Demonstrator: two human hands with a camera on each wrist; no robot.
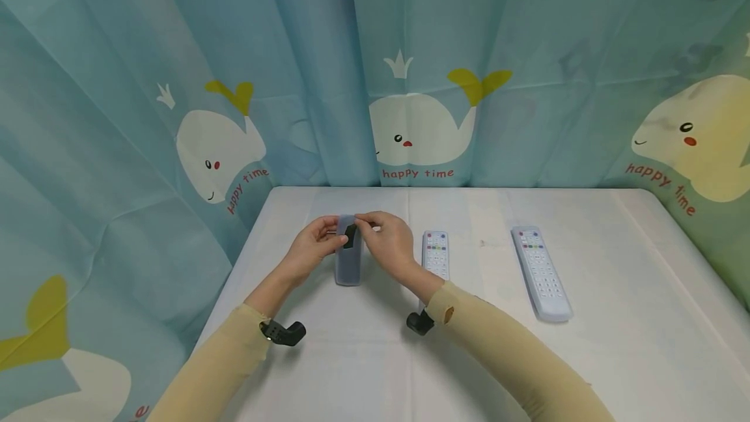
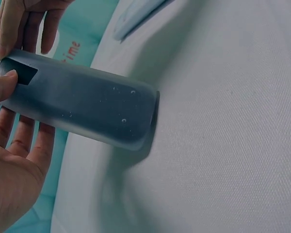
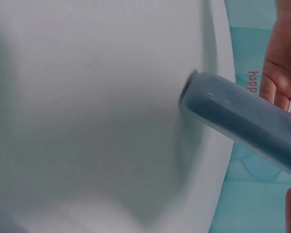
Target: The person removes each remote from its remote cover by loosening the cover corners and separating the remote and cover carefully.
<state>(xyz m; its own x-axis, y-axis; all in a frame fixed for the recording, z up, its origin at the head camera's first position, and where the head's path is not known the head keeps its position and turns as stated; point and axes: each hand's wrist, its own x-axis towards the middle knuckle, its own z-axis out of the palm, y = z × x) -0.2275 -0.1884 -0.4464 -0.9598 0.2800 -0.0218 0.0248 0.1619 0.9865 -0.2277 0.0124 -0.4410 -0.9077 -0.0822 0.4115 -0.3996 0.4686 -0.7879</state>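
A remote control [image 1: 348,269] in a translucent bluish-grey cover is held upright over the left part of the table, its lower end close to the cloth. A black patch shows near its upper end. My left hand [image 1: 313,249] grips it from the left, thumb on the black patch and fingers behind. My right hand [image 1: 389,243] pinches the upper right edge. In the left wrist view the cover [image 2: 87,102] looks smooth with small bubbles at its lower end. The right wrist view has the lower part of the remote [image 3: 242,111], with the right hand mostly cut off.
Two light remotes lie buttons up on the white table [image 1: 633,246]: one [image 1: 436,256] partly behind my right forearm, another [image 1: 541,272] farther right. A blue curtain [image 1: 328,116] with whale prints hangs behind the table and at its sides.
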